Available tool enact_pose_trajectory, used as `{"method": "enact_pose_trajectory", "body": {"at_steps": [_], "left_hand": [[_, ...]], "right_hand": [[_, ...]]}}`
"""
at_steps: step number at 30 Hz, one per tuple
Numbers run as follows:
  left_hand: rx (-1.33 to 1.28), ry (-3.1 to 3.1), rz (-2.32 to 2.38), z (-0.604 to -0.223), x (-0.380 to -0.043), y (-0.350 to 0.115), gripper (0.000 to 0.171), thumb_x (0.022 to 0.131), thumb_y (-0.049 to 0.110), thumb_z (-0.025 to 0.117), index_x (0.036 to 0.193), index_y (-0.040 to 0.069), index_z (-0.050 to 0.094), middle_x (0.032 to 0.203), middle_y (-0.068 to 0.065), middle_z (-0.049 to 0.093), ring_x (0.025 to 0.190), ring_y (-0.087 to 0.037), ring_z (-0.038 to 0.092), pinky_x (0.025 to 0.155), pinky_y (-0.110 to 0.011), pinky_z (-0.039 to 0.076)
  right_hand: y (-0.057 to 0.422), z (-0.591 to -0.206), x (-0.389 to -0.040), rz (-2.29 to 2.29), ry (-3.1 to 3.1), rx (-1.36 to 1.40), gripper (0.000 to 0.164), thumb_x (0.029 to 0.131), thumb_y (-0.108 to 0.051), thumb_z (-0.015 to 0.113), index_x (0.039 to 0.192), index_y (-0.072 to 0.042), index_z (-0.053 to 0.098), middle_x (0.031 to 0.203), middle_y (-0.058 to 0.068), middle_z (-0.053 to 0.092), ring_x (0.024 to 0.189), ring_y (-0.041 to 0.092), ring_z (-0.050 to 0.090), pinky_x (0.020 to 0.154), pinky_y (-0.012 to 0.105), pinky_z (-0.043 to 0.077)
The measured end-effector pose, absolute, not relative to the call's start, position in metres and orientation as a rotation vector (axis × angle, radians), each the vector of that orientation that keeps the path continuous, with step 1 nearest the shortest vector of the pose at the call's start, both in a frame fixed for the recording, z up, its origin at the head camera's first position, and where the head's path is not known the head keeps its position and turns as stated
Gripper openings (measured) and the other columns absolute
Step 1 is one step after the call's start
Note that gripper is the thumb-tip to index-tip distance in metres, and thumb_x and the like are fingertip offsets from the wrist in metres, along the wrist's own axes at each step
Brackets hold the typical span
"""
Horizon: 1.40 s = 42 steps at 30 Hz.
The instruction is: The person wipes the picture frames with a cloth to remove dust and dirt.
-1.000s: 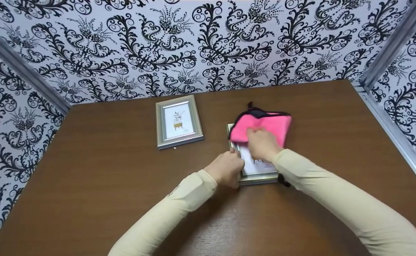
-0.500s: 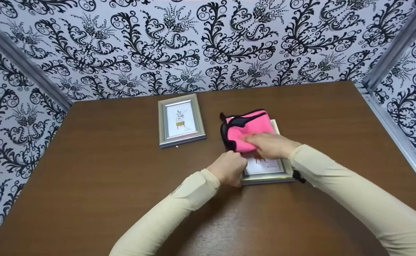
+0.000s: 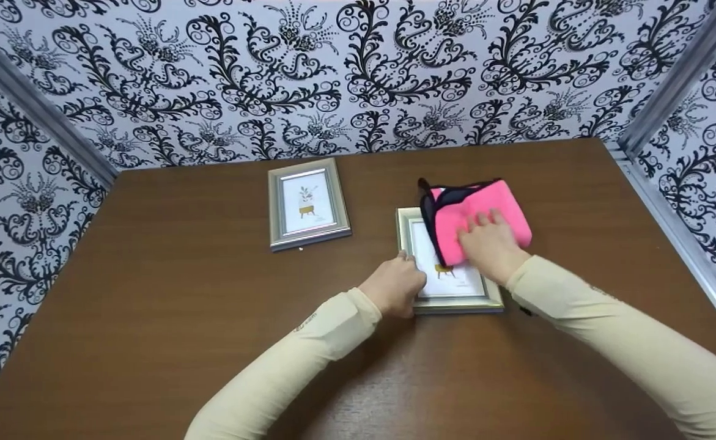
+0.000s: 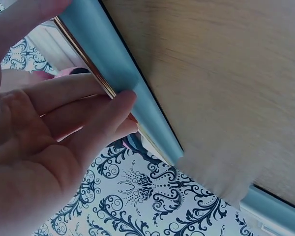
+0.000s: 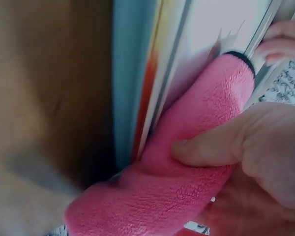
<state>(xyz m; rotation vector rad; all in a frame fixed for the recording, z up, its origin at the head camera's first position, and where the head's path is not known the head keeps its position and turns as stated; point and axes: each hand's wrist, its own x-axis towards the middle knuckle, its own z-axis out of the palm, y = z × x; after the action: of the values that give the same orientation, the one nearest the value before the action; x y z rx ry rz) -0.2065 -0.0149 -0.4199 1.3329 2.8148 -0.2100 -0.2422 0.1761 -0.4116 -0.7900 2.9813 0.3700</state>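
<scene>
A silver-gold picture frame (image 3: 455,302) lies on the table, its print showing a plant on a small yellow stand. My left hand (image 3: 392,286) grips its left edge; in the left wrist view the thumb and fingers of the left hand (image 4: 54,132) lie along the frame's side (image 4: 113,59). Over the frame's upper right part, my right hand (image 3: 492,244) presses a pink cloth (image 3: 513,211) with black trim, its fingers spread. In the right wrist view, the thumb of the right hand (image 5: 265,147) rests across the fluffy cloth (image 5: 196,113), which hangs past the frame's edge.
A second, similar picture frame (image 3: 276,208) lies farther back to the left, with a tiny white speck (image 3: 301,249) near its lower edge. The brown wooden table (image 3: 150,305) is bounded by patterned black-and-white walls (image 3: 284,73) and metal corner posts (image 3: 675,73).
The right hand slid the pink cloth left across the frame, then back to the right, and its fingers are now spread. The left hand stays at the frame's left edge.
</scene>
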Motion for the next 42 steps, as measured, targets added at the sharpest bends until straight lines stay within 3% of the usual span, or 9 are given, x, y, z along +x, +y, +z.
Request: {"method": "enact_pose_trajectory", "body": {"at_steps": [4, 7, 11, 14, 20, 27, 33, 38, 42], "left_hand": [[1.300, 2.819, -0.203, -0.421, -0.203, -0.014, 0.013, 0.069, 0.017, 0.079, 0.074, 0.010, 0.069, 0.084, -0.008, 0.065, 0.090, -0.025, 0.064, 0.081, -0.036, 0.054], [1.366, 2.841, -0.222, -0.424, -0.197, -0.015, 0.009, 0.072, 0.012, 0.077, 0.076, 0.011, 0.069, 0.083, -0.007, 0.067, 0.086, -0.023, 0.065, 0.077, -0.036, 0.055], [1.495, 2.901, -0.291, -0.429, -0.187, -0.016, 0.009, 0.073, 0.007, 0.074, 0.076, 0.014, 0.070, 0.076, -0.001, 0.067, 0.074, -0.018, 0.064, 0.067, -0.032, 0.056], [1.537, 2.943, -0.334, -0.432, -0.182, -0.018, 0.008, 0.073, 0.008, 0.074, 0.076, 0.015, 0.071, 0.075, -0.001, 0.067, 0.069, -0.018, 0.062, 0.059, -0.030, 0.054], [1.545, 2.961, -0.332, -0.435, -0.178, -0.020, 0.009, 0.077, 0.007, 0.072, 0.075, 0.015, 0.071, 0.073, -0.001, 0.066, 0.065, -0.018, 0.062, 0.056, -0.029, 0.053], [1.541, 2.971, -0.288, -0.435, -0.177, -0.018, 0.011, 0.076, 0.005, 0.071, 0.074, 0.016, 0.072, 0.070, -0.002, 0.065, 0.062, -0.018, 0.063, 0.052, -0.029, 0.053], [1.526, 2.998, -0.310, -0.435, -0.176, -0.014, 0.009, 0.075, 0.007, 0.073, 0.076, 0.017, 0.072, 0.072, 0.000, 0.066, 0.063, -0.017, 0.064, 0.054, -0.029, 0.053], [1.536, 3.025, -0.347, -0.434, -0.174, -0.011, 0.008, 0.076, 0.009, 0.073, 0.077, 0.017, 0.072, 0.073, 0.000, 0.066, 0.064, -0.016, 0.063, 0.053, -0.028, 0.053], [1.523, 3.015, -0.337, -0.433, -0.174, -0.011, 0.008, 0.078, 0.009, 0.073, 0.079, 0.017, 0.073, 0.073, -0.001, 0.067, 0.065, -0.017, 0.063, 0.054, -0.028, 0.054]], "right_hand": [[0.167, -0.418, -0.235, 0.058, 3.049, -0.824, 0.028, 0.081, 0.001, 0.064, 0.107, 0.011, 0.061, 0.088, 0.026, 0.061, 0.088, 0.041, 0.058, 0.078, 0.050, 0.050], [0.158, -0.418, -0.233, -0.197, 3.004, -0.776, 0.034, 0.079, 0.005, 0.060, 0.112, 0.013, 0.058, 0.084, 0.025, 0.061, 0.080, 0.039, 0.061, 0.069, 0.048, 0.053], [0.147, -0.416, -0.233, -0.448, 2.891, -0.772, 0.043, 0.083, 0.005, 0.054, 0.126, 0.011, 0.055, 0.104, 0.028, 0.064, 0.095, 0.041, 0.062, 0.083, 0.050, 0.050], [0.144, -0.415, -0.234, -0.561, 2.773, -0.872, 0.045, 0.088, 0.003, 0.053, 0.132, 0.009, 0.050, 0.126, 0.027, 0.057, 0.114, 0.042, 0.055, 0.097, 0.050, 0.042], [0.153, -0.412, -0.237, -0.683, 2.594, -1.070, 0.042, 0.086, 0.008, 0.048, 0.128, 0.006, 0.057, 0.127, 0.022, 0.058, 0.116, 0.036, 0.055, 0.099, 0.049, 0.040], [0.156, -0.409, -0.232, -0.467, 2.682, -1.222, 0.031, 0.083, 0.011, 0.050, 0.108, -0.001, 0.066, 0.110, 0.014, 0.065, 0.102, 0.032, 0.061, 0.091, 0.047, 0.046], [0.160, -0.404, -0.221, -0.115, 2.834, -1.188, 0.028, 0.080, 0.002, 0.069, 0.107, -0.003, 0.069, 0.109, 0.015, 0.066, 0.101, 0.033, 0.062, 0.087, 0.046, 0.048], [0.168, -0.404, -0.209, 0.189, 3.028, -1.062, 0.008, 0.076, -0.002, 0.071, 0.079, -0.008, 0.066, 0.079, 0.011, 0.062, 0.079, 0.030, 0.058, 0.069, 0.044, 0.048], [0.172, -0.406, -0.202, 0.299, 3.085, -0.989, 0.009, 0.077, -0.002, 0.071, 0.076, -0.003, 0.063, 0.072, 0.015, 0.059, 0.072, 0.031, 0.057, 0.064, 0.043, 0.048]]}}
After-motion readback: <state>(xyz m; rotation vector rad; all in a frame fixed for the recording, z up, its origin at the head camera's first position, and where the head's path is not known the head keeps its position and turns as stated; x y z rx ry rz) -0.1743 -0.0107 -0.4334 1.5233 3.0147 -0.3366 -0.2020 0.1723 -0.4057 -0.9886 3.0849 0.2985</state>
